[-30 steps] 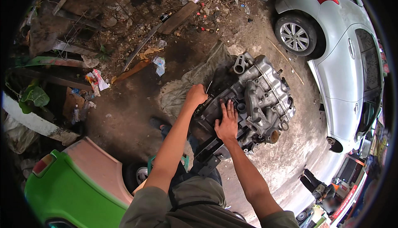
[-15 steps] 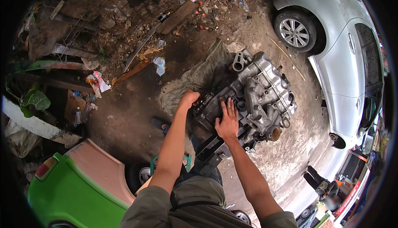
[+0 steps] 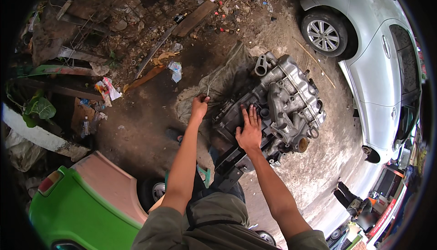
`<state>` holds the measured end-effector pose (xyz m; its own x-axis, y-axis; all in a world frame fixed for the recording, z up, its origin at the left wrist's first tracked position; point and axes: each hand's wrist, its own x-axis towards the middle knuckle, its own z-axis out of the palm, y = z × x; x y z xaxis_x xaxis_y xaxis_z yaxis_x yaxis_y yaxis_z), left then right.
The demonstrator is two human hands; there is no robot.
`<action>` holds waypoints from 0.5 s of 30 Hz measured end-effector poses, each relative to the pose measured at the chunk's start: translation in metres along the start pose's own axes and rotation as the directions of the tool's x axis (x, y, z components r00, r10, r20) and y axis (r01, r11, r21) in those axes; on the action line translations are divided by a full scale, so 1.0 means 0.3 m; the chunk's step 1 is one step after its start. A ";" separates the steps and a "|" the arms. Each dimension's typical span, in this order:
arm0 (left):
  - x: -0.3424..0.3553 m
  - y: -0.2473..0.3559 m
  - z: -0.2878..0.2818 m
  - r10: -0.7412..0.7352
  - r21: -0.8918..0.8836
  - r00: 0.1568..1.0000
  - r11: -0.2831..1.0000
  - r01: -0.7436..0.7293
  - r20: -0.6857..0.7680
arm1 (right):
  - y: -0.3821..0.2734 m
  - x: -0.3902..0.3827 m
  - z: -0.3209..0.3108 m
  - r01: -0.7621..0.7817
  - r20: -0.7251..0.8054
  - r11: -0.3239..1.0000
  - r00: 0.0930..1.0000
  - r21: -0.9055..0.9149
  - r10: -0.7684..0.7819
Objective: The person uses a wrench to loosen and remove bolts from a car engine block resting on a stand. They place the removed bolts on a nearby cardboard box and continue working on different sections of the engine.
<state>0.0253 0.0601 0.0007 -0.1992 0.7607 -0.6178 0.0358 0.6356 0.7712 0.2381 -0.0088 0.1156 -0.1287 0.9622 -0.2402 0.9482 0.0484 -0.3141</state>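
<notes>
Head view, looking down, left to right. Bright green car body with a faded pink panel (image 3: 86, 204) sits at lower left, one small wheel showing at its edge. Brown dirt ground (image 3: 141, 122) above it, littered with wooden planks, leaves and scraps of paper and plastic.

Left hand (image 3: 199, 108): arm stretched forward and nearly straight from the olive-grey sleeve, wrist slightly bent down. Fingers curled closed around a thin grey metal tool (image 3: 208, 89) that sticks up out of the fist; tool type too small to tell. Fist sits just beside the left edge of the engine, over a dirty grey-green sack cloth (image 3: 227, 75) spread on the ground beneath it.

Right hand (image 3: 249, 129): arm also extended, elbow a little bent, palm down. Fingers open and spread, laid flat on the near dark face of the large grey cast-metal engine block (image 3: 289, 100), touching it, gripping nothing.

Engine block lies on the ground at centre, tilted diagonally, lighter aluminium top side facing right, a black metal bracket (image 3: 230, 166) at its near lower end, just ahead of the person's knees.

Silver car (image 3: 382, 68) stands at right, well apart from the engine, rear wheel near upper centre. Another person's dark legs (image 3: 346, 195) at lower right, far from both hands.
</notes>
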 end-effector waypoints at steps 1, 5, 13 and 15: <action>-0.015 -0.011 -0.001 0.076 -0.052 0.997 0.996 -0.078 -0.031 | 0.000 0.000 -0.001 -0.001 0.006 1.000 1.000 0.000 0.001; -0.065 -0.037 0.008 0.256 -0.023 0.958 0.965 -0.261 -0.129 | 0.000 0.001 -0.001 -0.015 0.017 1.000 1.000 -0.017 0.015; -0.138 0.039 0.020 0.186 0.105 0.982 0.977 -0.183 -0.016 | -0.003 0.001 0.000 -0.014 0.010 0.999 1.000 -0.032 0.014; -0.154 0.050 0.034 0.210 -0.073 0.977 0.975 -0.212 -0.039 | -0.004 0.000 -0.002 -0.012 0.006 0.999 1.000 -0.030 0.012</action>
<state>0.0451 0.0358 0.0391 -0.2253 0.8715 -0.4357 0.0059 0.4484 0.8938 0.2373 -0.0087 0.1165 -0.1187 0.9612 -0.2492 0.9580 0.0449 -0.2832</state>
